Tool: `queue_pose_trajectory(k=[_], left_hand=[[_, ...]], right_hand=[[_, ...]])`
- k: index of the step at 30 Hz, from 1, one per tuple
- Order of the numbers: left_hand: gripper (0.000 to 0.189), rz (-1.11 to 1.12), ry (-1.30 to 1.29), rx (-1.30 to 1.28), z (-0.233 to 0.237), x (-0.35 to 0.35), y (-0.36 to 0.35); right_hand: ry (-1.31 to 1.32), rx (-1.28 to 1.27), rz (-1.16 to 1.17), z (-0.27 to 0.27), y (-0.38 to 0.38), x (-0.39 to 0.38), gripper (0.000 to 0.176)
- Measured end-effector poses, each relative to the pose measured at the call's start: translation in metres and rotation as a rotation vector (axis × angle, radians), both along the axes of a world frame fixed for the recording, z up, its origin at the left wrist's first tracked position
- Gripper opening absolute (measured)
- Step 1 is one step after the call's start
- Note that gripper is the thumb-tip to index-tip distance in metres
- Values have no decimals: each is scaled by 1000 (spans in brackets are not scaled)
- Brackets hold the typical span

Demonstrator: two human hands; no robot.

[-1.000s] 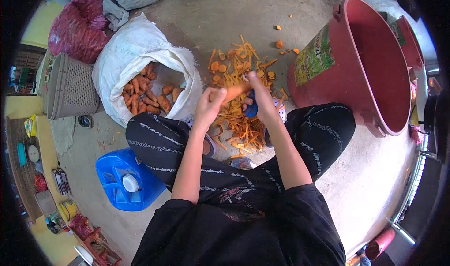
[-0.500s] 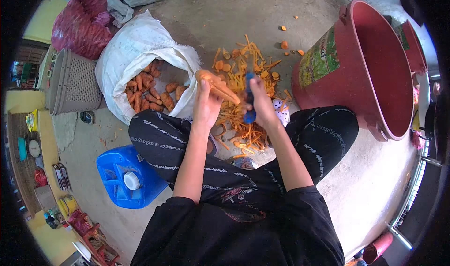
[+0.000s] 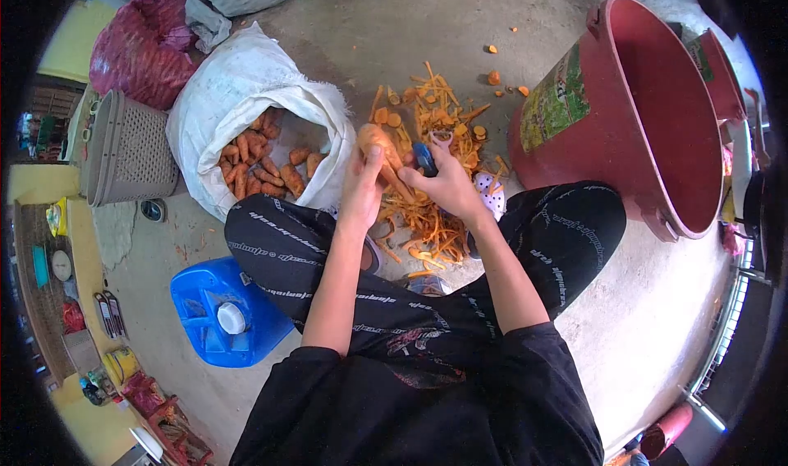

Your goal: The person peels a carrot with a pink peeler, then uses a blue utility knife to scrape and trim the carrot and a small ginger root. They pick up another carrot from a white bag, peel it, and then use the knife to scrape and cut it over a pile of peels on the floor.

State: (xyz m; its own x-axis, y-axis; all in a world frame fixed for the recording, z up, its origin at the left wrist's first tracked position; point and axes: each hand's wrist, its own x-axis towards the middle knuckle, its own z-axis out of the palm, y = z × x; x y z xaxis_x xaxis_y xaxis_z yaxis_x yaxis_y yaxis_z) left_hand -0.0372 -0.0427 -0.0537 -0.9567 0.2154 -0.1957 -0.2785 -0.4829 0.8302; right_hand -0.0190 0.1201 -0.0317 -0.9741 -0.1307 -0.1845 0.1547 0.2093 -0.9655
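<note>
My left hand (image 3: 365,183) is wrapped round a carrot (image 3: 377,140), whose thick end points away from me. Close beside it, my right hand (image 3: 443,183) grips a blue-handled peeler (image 3: 425,159), with its pale head (image 3: 442,138) showing past the fingers. The right thumb reaches to the carrot's side; whether it touches cannot be made out. Beneath both hands lies a heap of orange peelings (image 3: 423,240) with several cut carrot ends. To the left, a white woven sack (image 3: 238,76) gapes open with unpeeled carrots (image 3: 261,164) inside.
A large red tub (image 3: 607,137) leans at the right. A blue jerrycan (image 3: 222,310) lies by my left knee. Grey plastic crates (image 3: 135,146) and red mesh sacks (image 3: 139,51) stand at the left. Small carrot pieces (image 3: 493,78) are scattered on the concrete floor.
The carrot has turned more upright in my left hand. My right hand has come closer to it, and the peeler has changed its angle, its head now pointing away from the carrot.
</note>
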Motion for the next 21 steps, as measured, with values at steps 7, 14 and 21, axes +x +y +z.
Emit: queue_pose_trajectory(k=[7, 14, 21], left_hand=[[47, 69, -83, -83, 3, 6, 10], [45, -53, 367, -718, -11, 7, 13], [53, -35, 522, -885, -22, 13, 18]], right_hand=[[-102, -175, -96, -2, 4, 1, 42], [-32, -100, -201, -11, 16, -8, 44], [104, 672, -184, 15, -12, 7, 80]])
